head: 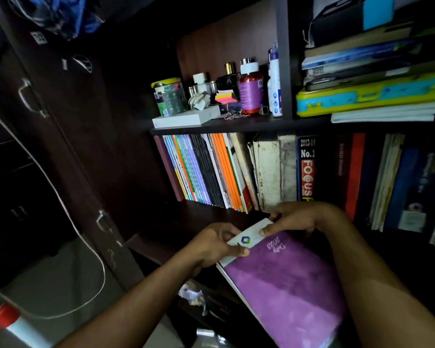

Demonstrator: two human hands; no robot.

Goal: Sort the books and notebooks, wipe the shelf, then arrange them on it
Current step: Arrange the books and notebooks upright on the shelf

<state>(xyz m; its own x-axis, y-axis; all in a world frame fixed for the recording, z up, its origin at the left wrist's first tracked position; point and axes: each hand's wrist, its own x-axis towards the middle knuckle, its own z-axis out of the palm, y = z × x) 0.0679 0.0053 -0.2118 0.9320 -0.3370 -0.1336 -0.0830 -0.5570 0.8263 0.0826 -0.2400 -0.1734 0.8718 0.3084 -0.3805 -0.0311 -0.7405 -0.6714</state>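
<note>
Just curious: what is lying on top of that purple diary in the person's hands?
A white card with a blue-green logo lies on the purple diary, pinched by left hand and right hand. Fingers cover its edges; its underside is hidden.

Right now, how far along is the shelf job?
Mostly arranged: a row of books stands upright on the shelf. In hand: left hand and right hand both hold a white notebook lying on the purple diary. Left: shelving these two. Wiping cannot be judged.
</note>
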